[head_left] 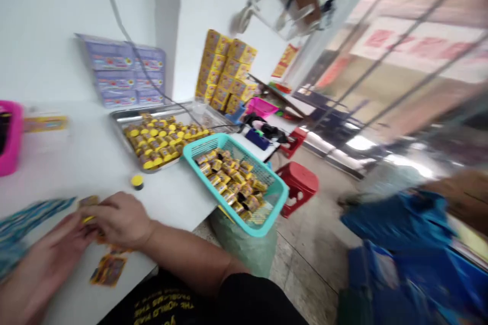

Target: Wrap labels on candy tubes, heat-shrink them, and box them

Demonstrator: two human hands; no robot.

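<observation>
Both my hands meet over the white table (163, 198) at the lower left, slightly blurred. My right hand (124, 221) is closed around a small yellow-topped piece (89, 219), its fingers pressed against it. From the other side my left hand (63, 244) holds the same piece. Flat printed yellow wrappers (109, 270) lie just below my hands. A small black jar with a yellow lid (137, 182) stands on the table beyond my right hand.
A metal tray (125, 115) of yellow-lidded jars lies behind. The turquoise basket (282, 194) of wrapped jars overhangs the table's right edge. Stacked yellow boxes (224, 71), purple boxes (125, 68), a pink bin (13, 137) and a red stool (301, 177) surround the area.
</observation>
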